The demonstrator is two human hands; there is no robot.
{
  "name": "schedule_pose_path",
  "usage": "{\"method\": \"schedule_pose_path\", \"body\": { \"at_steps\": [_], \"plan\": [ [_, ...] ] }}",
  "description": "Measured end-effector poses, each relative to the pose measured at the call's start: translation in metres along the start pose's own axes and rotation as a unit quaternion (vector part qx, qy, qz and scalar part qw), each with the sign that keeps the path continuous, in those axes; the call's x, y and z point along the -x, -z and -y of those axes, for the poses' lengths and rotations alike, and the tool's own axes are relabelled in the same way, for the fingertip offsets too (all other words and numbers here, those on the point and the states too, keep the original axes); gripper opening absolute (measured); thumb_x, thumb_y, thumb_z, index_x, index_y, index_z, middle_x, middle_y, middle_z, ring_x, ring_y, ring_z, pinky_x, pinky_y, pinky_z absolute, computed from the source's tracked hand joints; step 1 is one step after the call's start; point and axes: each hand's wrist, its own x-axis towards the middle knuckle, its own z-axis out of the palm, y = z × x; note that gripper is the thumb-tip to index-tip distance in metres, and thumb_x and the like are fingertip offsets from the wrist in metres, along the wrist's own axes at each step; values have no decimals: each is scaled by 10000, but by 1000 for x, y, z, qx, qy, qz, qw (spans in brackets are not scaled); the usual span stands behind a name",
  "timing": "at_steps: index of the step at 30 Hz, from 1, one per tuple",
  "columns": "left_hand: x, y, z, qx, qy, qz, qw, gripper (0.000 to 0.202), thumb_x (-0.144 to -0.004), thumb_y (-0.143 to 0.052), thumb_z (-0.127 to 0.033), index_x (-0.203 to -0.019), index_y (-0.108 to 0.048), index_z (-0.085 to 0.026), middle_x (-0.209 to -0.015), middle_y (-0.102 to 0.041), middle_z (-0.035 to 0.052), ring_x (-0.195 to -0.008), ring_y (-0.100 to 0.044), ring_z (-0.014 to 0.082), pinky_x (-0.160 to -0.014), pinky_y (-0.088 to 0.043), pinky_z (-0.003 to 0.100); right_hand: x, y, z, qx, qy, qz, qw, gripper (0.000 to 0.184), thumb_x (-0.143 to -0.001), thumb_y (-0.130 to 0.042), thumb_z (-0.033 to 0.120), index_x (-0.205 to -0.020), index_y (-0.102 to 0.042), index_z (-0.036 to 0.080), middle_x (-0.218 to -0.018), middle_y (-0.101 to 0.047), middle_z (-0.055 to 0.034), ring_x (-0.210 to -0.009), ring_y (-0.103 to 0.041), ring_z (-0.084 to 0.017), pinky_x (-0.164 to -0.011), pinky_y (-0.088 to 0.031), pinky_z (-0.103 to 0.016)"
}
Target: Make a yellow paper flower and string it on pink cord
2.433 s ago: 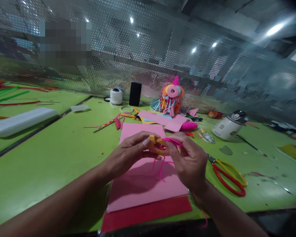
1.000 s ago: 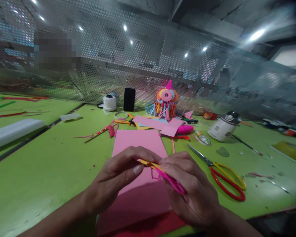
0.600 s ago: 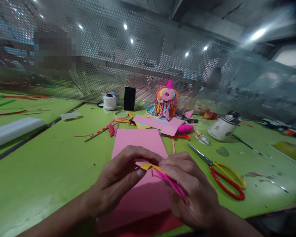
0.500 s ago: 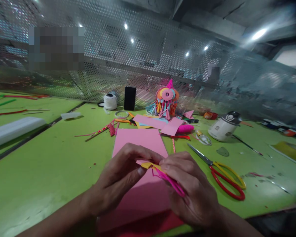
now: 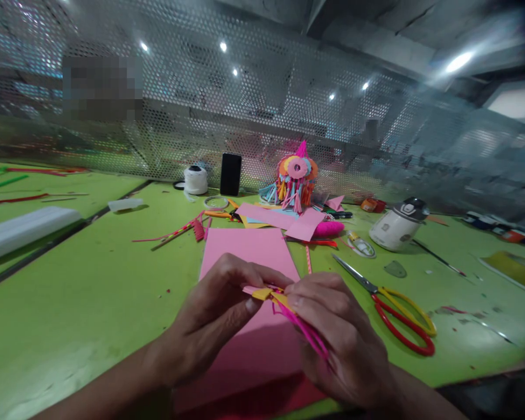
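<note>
My left hand [image 5: 214, 315] pinches the left end of a small folded piece of yellow and pink paper [image 5: 261, 293] between thumb and fingers. The right end of that paper is closed in my right hand [image 5: 336, 332]. Magenta strands [image 5: 308, 332] trail from the paper across the right fingers and palm. Both hands hover over a pink paper sheet [image 5: 249, 248] on the green table, with a red sheet [image 5: 262, 396] at its near end. My fingers hide part of the folded paper.
Scissors [image 5: 382, 297] with red and yellow handles lie right of my hands. Behind stand a tasselled paper lantern [image 5: 296, 175], a black phone [image 5: 230, 174], a white thread spool [image 5: 195, 179] and a white pot [image 5: 396, 224]. Pink paper strips [image 5: 306, 224] lie before the lantern.
The folded paper has tilted slightly, and more of its yellow part shows between my hands. My right fingers have shifted slightly to the right; the strands hang a little lower.
</note>
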Motion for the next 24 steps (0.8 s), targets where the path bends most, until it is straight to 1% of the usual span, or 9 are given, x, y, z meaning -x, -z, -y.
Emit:
{"method": "schedule_pose_path", "body": {
  "at_steps": [3,8,11,14,17,20,22,24],
  "plan": [
    [-1,0,-1,5,-1,7,1000,227,-882,-430,-36,-1015,-480,-213,-1212,-574,95,-1062,-557,212,-889,-447,372,1,0,-1,-15,2,4,1000,373,-757,-536,10,-1119,-550,97,-898,-678,-140,-869,-646,-210,-723,-581,-357],
    [0,1,0,-4,-7,14,1000,254,-879,-429,-26,-1034,-494,-216,-1194,-571,91,-1070,-549,208,-892,-445,357,1,-2,-2,-30,-11,6,999,403,-783,-503,26,-1173,-525,127,-939,-678,-127,-889,-647,-216,-713,-575,-380],
    [2,2,2,-25,-10,7,1000,277,-878,-436,-33,-1061,-511,-227,-1164,-575,86,-1080,-542,212,-894,-449,348,1,-5,-3,-53,-34,-1,998,395,-770,-514,12,-1144,-549,131,-936,-671,-125,-875,-642,-216,-706,-566,-379],
    [2,2,2,-88,-8,-19,996,307,-877,-459,-54,-1099,-551,-245,-1133,-580,70,-1087,-531,193,-922,-437,311,3,-10,-4,-84,-77,-26,993,389,-757,-529,-10,-1103,-588,156,-891,-662,-102,-829,-627,-205,-682,-552,-367],
    [-1,0,3,-126,9,-43,991,289,-892,-460,-101,-1115,-572,-249,-1053,-593,52,-1019,-559,166,-885,-459,268,7,-17,-6,-106,-129,-57,984,379,-774,-539,-6,-1098,-612,176,-899,-647,-88,-834,-614,-200,-696,-540,-364],
    [-5,-5,8,-107,31,-59,992,244,-918,-424,-155,-1095,-573,-234,-1003,-604,41,-918,-600,155,-842,-495,286,9,-24,-9,-104,-209,-78,969,273,-803,-558,39,-1017,-655,177,-904,-633,-73,-847,-605,-187,-734,-522,-345],
    [-8,-7,12,-93,47,-77,992,226,-922,-422,-186,-1084,-577,-216,-994,-616,43,-861,-617,156,-811,-515,305,9,-28,-10,-114,-263,-82,954,205,-823,-558,74,-960,-668,180,-885,-625,-59,-838,-598,-175,-730,-511,-321],
    [-10,-8,16,-88,58,-97,990,218,-914,-445,-209,-1080,-586,-201,-966,-633,43,-790,-627,152,-768,-532,308,9,-33,-12,-141,-303,-83,939,165,-842,-548,106,-927,-667,182,-864,-613,-50,-824,-590,-164,-710,-507,-299]
  ]
}}
